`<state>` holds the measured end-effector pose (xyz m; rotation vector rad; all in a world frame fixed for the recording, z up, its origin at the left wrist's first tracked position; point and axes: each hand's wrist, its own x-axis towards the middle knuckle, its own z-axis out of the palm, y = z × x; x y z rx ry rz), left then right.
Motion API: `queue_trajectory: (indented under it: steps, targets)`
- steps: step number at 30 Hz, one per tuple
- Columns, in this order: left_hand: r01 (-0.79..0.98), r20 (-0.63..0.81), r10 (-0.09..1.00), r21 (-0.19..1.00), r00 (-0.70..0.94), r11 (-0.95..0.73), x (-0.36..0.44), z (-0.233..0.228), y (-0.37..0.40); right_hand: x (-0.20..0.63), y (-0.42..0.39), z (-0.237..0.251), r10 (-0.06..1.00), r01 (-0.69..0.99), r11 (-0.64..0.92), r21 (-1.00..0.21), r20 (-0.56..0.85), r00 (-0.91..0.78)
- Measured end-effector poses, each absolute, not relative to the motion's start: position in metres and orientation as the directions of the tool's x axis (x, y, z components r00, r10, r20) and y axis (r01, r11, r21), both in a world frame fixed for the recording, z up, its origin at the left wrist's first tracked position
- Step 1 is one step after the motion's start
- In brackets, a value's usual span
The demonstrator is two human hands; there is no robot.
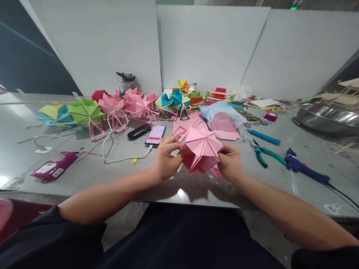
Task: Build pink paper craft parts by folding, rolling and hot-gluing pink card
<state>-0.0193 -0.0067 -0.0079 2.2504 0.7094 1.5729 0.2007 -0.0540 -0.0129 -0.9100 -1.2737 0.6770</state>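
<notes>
A pink folded-paper pinwheel shape (201, 149) is held above the grey table's (117, 173) near edge. My left hand (166, 158) pinches its left side with fingers curled. On its right side my right hand (230, 161) grips it from below. Loose pink paper sheets (187, 126) lie on the table just behind the pinwheel.
Finished paper pinwheels in green (85, 111), pink (134, 104) and blue (176, 100) line the back. A phone (155, 135), white cable (112, 157), purple glue gun (52, 170), pliers (265, 154), blue glue gun (304, 169), plastic bag (224, 116) and metal bowl (328, 118) surround the hands.
</notes>
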Motion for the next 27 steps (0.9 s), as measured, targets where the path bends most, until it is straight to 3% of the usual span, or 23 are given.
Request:
queue_trajectory:
  steps: [8,19,27]
  targets:
    - [0.236,0.750,0.595,0.546,0.290,-0.804,-0.0178,-0.0071,-0.0027,0.2053,-0.0484,-0.0199,0.842,0.084,0.497,-0.864,0.503,0.195]
    - [0.218,0.758,0.570,0.527,0.316,-0.822,-0.0189,-0.0058,-0.0010,0.2022,-0.0485,-0.0161,0.851,-0.011,0.486,-0.874,0.471,0.233]
    - [0.190,0.756,0.575,0.543,0.315,-0.818,-0.0157,-0.0088,-0.0007,0.2057,-0.0458,-0.0194,0.841,0.042,0.502,-0.864,0.499,0.209]
